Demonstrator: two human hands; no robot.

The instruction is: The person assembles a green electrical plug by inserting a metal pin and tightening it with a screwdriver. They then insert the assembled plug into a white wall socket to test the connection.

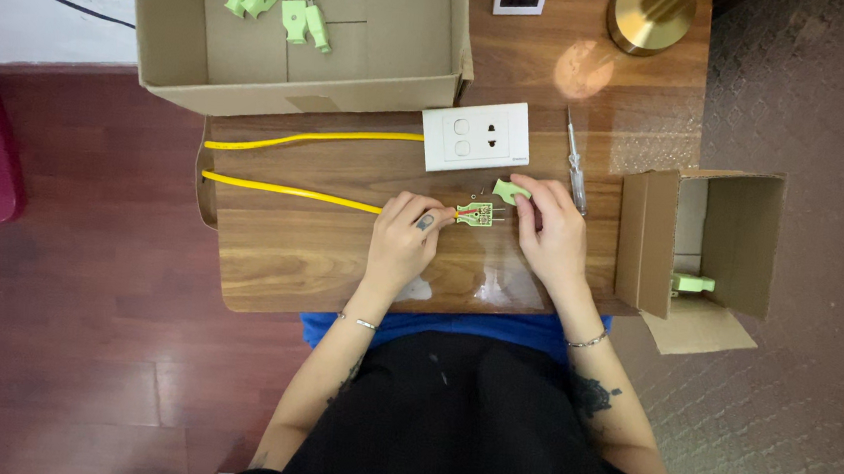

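L hand (404, 238) & R hand (550, 229) on open plug (475, 213)

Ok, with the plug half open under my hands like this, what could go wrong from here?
1. The open plug base lies flat with only the left hand pinning the yellow cable; a tug on that long cable might pull the wires out.
2. The loose green cover sits at the right hand fingertips and could get knocked aside.
3. The screwdriver lies close beside the right hand and may roll toward the table edge.
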